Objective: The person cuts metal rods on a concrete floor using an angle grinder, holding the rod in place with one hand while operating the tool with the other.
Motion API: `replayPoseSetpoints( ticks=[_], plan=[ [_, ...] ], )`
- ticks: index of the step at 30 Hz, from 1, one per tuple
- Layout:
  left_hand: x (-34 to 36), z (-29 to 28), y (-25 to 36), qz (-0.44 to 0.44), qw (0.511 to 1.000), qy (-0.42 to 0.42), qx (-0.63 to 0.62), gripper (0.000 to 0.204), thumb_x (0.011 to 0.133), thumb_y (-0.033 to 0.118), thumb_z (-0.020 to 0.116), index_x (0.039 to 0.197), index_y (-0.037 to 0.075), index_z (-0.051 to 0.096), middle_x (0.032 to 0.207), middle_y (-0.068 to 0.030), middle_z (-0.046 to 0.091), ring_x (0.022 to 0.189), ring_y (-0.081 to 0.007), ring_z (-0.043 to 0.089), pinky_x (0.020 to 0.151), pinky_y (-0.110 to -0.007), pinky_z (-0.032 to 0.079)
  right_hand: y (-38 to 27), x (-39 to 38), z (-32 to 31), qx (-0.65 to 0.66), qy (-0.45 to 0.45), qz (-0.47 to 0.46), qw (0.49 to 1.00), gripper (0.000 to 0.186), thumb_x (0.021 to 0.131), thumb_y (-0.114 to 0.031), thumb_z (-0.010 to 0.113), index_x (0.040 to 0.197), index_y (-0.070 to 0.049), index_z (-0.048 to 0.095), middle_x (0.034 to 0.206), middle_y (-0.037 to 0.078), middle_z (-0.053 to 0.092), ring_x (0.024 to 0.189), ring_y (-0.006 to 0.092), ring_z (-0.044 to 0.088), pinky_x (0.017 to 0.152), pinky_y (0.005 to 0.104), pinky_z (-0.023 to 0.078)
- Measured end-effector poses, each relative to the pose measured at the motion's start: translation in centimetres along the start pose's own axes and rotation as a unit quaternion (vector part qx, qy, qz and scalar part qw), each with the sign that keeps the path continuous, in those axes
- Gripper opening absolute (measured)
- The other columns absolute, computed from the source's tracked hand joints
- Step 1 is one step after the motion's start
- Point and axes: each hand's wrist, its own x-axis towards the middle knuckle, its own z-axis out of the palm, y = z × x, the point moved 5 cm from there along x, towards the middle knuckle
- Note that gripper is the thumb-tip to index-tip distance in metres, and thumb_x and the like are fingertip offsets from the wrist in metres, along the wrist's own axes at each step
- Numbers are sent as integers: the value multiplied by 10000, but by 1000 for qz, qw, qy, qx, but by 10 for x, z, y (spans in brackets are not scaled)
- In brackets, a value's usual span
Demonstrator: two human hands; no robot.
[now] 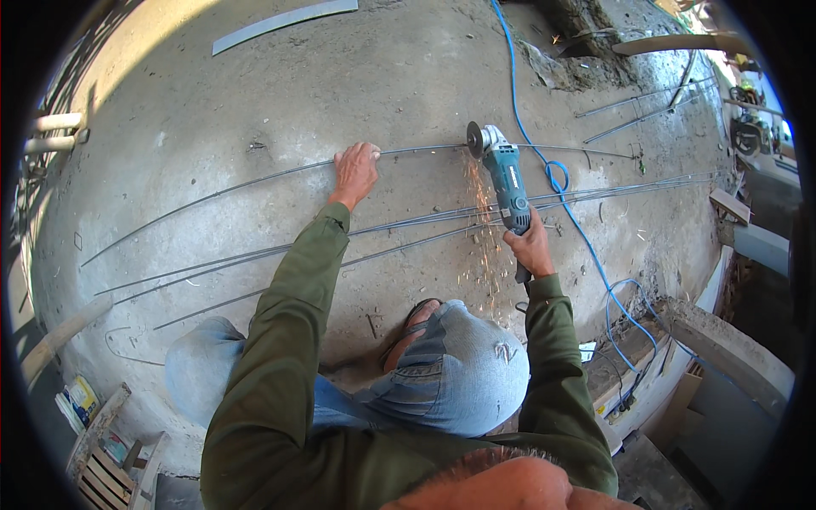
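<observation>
My right hand (532, 246) is wrapped round the rear of a teal angle grinder (509, 180). The grinder's dark cutting disc (474, 138) meets a long thin steel rod (246, 183) on the concrete floor, and orange sparks (483, 229) stream from there toward my knees. My left hand (355, 172) is closed on the same rod, left of the disc, and presses it to the floor. Several more steel rods (399, 223) lie side by side nearer to me, passing beneath the grinder's body and my left forearm.
A blue cord (586, 234) loops over the floor right of the grinder. Short rods (633, 102) lie at the far right, near a rough hole (561, 64). A flat pale strip (285, 24) rests at the far side. Concrete posts (727, 348) stand at right.
</observation>
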Motion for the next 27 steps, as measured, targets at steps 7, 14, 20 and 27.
replayPoseSetpoints(
  ticks=[7,14,20,27],
  plan=[
    [-1,0,0,3,1000,8,-14,139,934,197,548,999,121,644,1002,-72,636,1015,-270,582,869,-431,353,-5,2,-2,-4,-13,21,1000,717,659,-139,732,1310,19,476,1027,162,654,920,244,638,841,353,496],
    [2,-2,-2,10,1000,18,-23,131,931,181,530,986,137,641,998,-62,630,1007,-264,577,873,-441,345,2,-5,-2,8,-9,49,999,710,663,-139,734,1305,21,476,1029,170,652,929,261,639,846,359,492],
    [1,-2,-4,6,1000,10,-29,154,939,180,520,1005,128,650,1023,-71,628,1042,-263,569,902,-435,337,-8,-2,-1,2,-17,46,999,733,661,-143,736,1319,28,461,1037,188,651,944,276,645,850,365,494],
    [1,-2,-2,1,1000,8,-24,170,950,196,527,989,103,664,1029,-73,651,1033,-267,586,893,-428,353,-4,-1,-3,-12,-3,-13,1000,722,663,-147,733,1313,23,470,1042,186,656,952,277,650,851,365,495]
  ],
)
